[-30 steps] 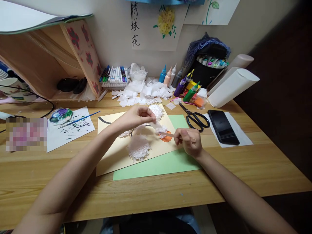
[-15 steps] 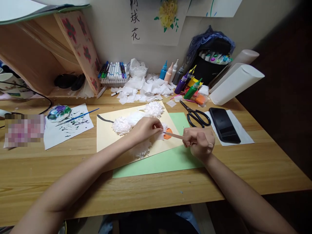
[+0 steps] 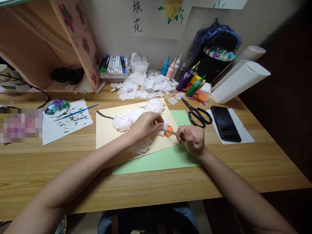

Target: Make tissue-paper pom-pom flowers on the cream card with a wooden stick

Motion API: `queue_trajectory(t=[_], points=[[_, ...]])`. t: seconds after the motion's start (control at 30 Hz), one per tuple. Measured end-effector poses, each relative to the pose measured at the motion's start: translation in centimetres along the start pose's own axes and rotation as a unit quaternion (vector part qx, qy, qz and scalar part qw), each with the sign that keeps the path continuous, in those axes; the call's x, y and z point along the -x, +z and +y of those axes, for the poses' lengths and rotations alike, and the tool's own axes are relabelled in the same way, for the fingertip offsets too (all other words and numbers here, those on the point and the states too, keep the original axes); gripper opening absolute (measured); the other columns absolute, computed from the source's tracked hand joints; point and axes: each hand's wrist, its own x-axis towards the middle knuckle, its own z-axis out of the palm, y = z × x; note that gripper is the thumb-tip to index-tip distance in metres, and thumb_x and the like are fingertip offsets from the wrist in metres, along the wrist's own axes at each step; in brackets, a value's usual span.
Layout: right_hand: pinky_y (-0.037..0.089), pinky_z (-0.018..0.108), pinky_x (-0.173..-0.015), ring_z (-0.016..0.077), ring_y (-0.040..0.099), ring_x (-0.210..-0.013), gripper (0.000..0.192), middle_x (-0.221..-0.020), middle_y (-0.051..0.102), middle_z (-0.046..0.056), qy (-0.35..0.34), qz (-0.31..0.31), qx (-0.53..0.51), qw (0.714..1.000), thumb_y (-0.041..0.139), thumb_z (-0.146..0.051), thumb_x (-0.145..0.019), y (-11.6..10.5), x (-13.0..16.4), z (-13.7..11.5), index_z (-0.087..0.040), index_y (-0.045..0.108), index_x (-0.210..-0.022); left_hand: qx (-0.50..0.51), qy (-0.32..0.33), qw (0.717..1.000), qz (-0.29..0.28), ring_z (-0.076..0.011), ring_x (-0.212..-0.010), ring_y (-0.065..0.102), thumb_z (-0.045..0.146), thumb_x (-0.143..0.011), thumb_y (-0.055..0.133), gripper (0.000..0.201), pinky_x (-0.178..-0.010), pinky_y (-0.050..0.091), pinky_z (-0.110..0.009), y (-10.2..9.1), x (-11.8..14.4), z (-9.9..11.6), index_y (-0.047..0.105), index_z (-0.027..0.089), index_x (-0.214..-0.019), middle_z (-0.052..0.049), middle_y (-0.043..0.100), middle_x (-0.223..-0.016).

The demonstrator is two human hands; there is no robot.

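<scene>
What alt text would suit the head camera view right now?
Left hand pinches white tissue paper against a wooden stick held by the right hand, over cream paper bearing white tissue flowers; scissors lie nearby.

Home craft desk w/ markers (image 3: 113, 64), paints (image 3: 181, 76)

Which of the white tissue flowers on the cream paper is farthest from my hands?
The top tissue flower, near the cream paper's far edge; the others sit beside or under the left hand.
</scene>
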Motion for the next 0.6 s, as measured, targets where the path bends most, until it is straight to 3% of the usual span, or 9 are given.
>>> queue_trajectory(t=[0.13, 0.23, 0.37, 0.6], points=[[0.035, 0.025, -0.043, 0.0081, 0.044, -0.037, 0.058, -0.042, 0.05, -0.001, 0.046, 0.006, -0.002, 0.999, 0.029, -0.037, -0.097, 0.2, 0.0, 0.3, -0.019, 0.047, -0.045, -0.103, -0.038, 0.993, 0.035, -0.018, -0.078, 0.059, 0.007, -0.077, 0.05, 0.02, -0.065, 0.041, -0.027, -0.5, 0.0, -1.0, 0.066, 0.016, -0.087, -0.006, 0.068, -0.087], [0.034, 0.024, -0.041, 0.0077, 0.045, -0.037, 0.059, -0.041, 0.05, 0.0, 0.116, 0.029, -0.038, 0.992, 0.03, -0.04, -0.097, 0.6, -0.2, 0.4, -0.019, 0.047, -0.044, -0.162, -0.035, 0.986, 0.012, -0.02, -0.076, 0.057, 0.004, -0.071, 0.048, 0.025, -0.062, 0.038, -0.028, -0.6, 0.1, -1.8, 0.066, 0.017, -0.082, -0.006, 0.067, -0.082], [0.033, 0.023, -0.038, 0.0077, 0.044, -0.035, 0.057, -0.039, 0.049, -0.001, 0.195, 0.062, -0.092, 0.974, 0.033, -0.045, -0.095, 0.8, -0.3, 0.3, -0.019, 0.047, -0.046, -0.159, -0.022, 0.987, -0.006, -0.019, -0.074, 0.056, 0.004, -0.067, 0.046, 0.026, -0.064, 0.039, -0.029, -0.5, 0.1, -2.2, 0.066, 0.016, -0.078, -0.006, 0.066, -0.078], [0.031, 0.025, -0.037, 0.0082, 0.042, -0.034, 0.061, -0.039, 0.048, 0.0, 0.128, 0.063, -0.061, 0.988, 0.03, -0.047, -0.095, 0.2, 0.0, -0.1, -0.02, 0.045, -0.043, -0.148, -0.019, 0.989, 0.002, -0.0183, -0.072, 0.055, 0.003, -0.065, 0.044, 0.028, -0.063, 0.039, -0.028, -0.4, 0.1, -2.3, 0.066, 0.017, -0.076, -0.006, 0.065, -0.076]])
